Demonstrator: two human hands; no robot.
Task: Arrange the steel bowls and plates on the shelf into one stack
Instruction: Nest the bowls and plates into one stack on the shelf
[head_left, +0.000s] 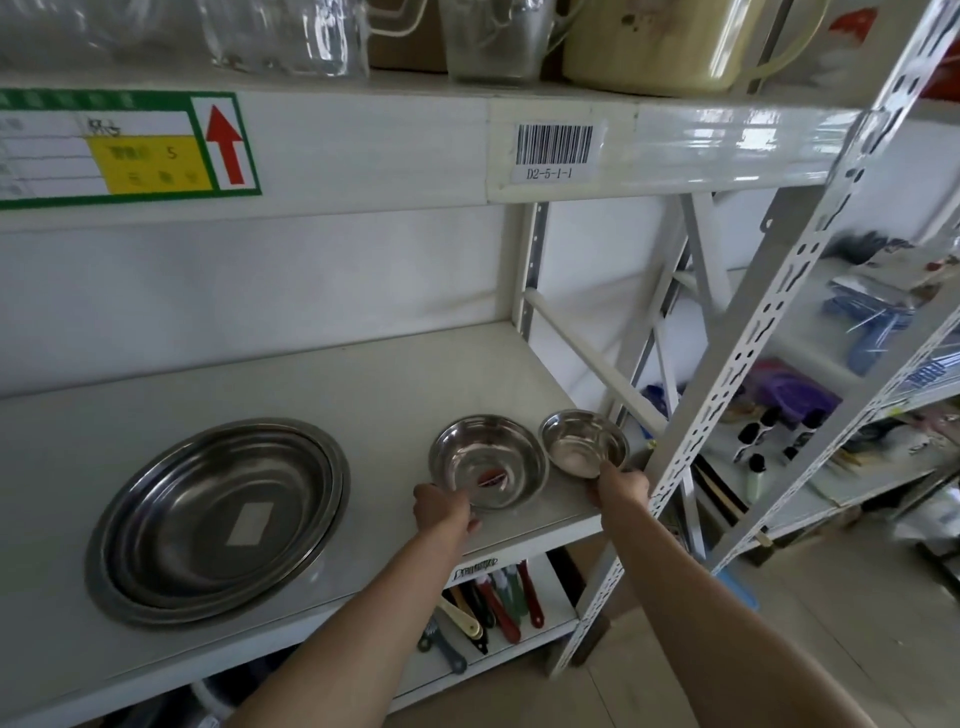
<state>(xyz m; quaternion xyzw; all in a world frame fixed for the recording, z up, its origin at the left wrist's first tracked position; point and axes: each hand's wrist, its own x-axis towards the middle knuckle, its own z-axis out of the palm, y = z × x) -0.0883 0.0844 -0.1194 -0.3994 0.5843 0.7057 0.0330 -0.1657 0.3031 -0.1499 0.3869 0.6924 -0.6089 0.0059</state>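
Observation:
On the white shelf a stack of large steel plates lies at the left. Right of the shelf's middle sits a medium steel bowl, and a smaller steel bowl is beside it at the shelf's right end. My left hand grips the near rim of the medium bowl. At the small bowl's near rim, my right hand holds the edge. Both bowls look slightly tilted toward me.
A perforated white upright post stands just right of my right arm. The shelf above carries glass jugs and a cream pot. Below, handled tools lie on a lower shelf. A neighbouring rack at the right holds bottles and bags.

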